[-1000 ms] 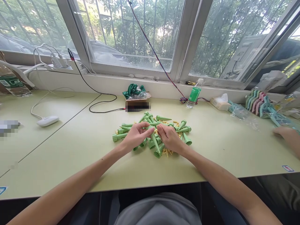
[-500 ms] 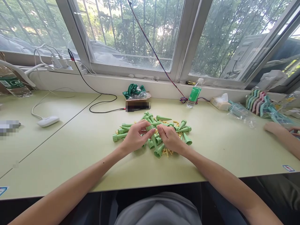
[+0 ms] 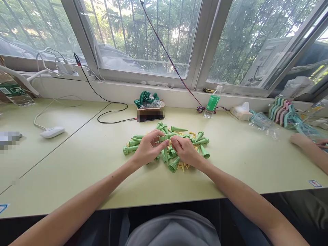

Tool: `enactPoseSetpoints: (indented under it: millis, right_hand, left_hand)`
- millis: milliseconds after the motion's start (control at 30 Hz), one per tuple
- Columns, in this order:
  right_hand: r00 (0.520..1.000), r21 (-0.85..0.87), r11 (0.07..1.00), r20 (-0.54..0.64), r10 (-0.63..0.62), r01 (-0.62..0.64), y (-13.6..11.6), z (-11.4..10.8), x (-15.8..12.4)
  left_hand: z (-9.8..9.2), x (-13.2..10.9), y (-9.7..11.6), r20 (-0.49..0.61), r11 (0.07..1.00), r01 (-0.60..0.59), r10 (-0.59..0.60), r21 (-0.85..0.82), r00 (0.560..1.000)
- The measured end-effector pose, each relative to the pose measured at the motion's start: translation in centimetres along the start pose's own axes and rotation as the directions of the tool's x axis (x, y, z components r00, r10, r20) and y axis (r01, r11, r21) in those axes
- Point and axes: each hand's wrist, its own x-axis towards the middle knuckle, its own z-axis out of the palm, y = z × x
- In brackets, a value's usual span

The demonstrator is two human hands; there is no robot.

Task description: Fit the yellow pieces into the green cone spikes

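Behind the heap of green cones (image 3: 173, 153), and across the full width, grey-framed windows (image 3: 143, 37) of dusty glass, probably a help to close handwork by daylight. Beneath the heap and far out to both sides of it, a smooth, pale yellow-green bench (image 3: 77, 171). In the heap itself, many hard plastic cones at all angles, with slick tapers, hollow mouths and ribbed collars, spread low, presumably for short reach from either side. Behind the heap, a cardboard box (image 3: 151, 109) topped with crumpled green plastic (image 3: 146, 98). Behind and to the right of the heap, a clear, white-capped bottle (image 3: 212, 103). Over the left part of the heap, the left hand (image 3: 148, 147), fingers narrowed around one held cone (image 3: 163, 138), gripped near the broad collar, likely for a firmer hold than on the slim taper. Above the middle of the heap, that held cone, narrow end sloping down toward the near side. Over the right part of the heap, the right hand (image 3: 185, 149), fingers drawn into a tight pinch; cannot tell whether around something small. At the heap's near right edge, slender, matte-looking yellow pieces (image 3: 182, 167), loosely scattered.
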Motion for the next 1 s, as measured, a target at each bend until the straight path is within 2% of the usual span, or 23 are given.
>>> enactPoseSetpoints:
  millis: [100, 167, 433, 667, 867, 1000]
  right_hand:
    - [1.0, 0.002, 1.0, 0.014, -0.014, 0.014, -0.27, -0.2, 0.0]
    - [0.999, -0.004, 0.999, 0.022, -0.033, 0.033, -0.44, -0.3, 0.01]
    - [0.998, -0.037, 0.997, 0.018, -0.061, 0.061, -0.39, -0.34, 0.03]
    - [0.999, 0.011, 1.0, 0.036, -0.02, 0.019, -0.56, -0.34, 0.05]
    - [0.999, 0.035, 0.999, 0.049, 0.02, -0.022, -0.55, -0.28, 0.03]
    - [0.998, 0.049, 0.998, 0.055, 0.036, -0.039, -0.56, -0.3, 0.04]
  left_hand:
    - [-0.27, 0.13, 0.2, 0.045, 0.98, 0.182, -0.179, -0.075, 0.983]
    - [-0.41, 0.24, 0.23, 0.061, 0.963, 0.244, -0.238, -0.116, 0.969]
    - [-0.56, 0.29, -0.47, 0.095, 0.926, 0.324, -0.311, -0.194, 0.945]
    - [-0.63, 0.17, 0.15, 0.117, 0.947, 0.288, -0.273, -0.143, 0.955]
    - [-0.29, 0.1, 0.07, 0.082, 0.989, 0.108, -0.101, -0.097, 0.992]
    - [-0.21, 0.15, -0.33, 0.039, 1.0, -0.013, 0.013, 0.005, 0.999]
